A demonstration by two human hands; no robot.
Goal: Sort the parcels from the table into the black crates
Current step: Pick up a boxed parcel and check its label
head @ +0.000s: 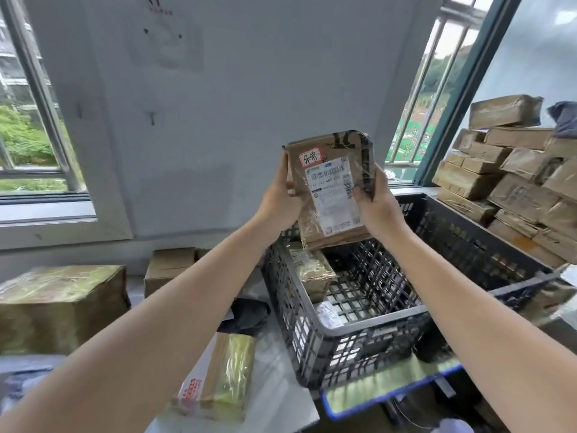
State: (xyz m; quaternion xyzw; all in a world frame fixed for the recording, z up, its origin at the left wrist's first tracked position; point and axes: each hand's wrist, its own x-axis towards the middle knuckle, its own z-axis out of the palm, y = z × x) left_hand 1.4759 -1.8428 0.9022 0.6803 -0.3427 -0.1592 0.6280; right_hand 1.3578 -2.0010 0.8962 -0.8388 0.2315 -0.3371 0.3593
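Hands, left (278, 200) and right (379, 206), clasp the brown parcel (331, 189) above the black crate (374, 319)

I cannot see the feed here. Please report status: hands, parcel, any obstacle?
Hands: left hand and right hand both hold brown parcel, label toward camera. Parcel held up above black crate. Nothing between parcel and crate.

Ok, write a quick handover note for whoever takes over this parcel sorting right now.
Hands: left hand and right hand both grip one brown labelled parcel, held upright above the near black crate.
Done: that crate already holds at least two parcels.
Left: set the held parcel down; a large taped box and a small taped parcel lie on the table at left, and a stack of parcels waits at right.
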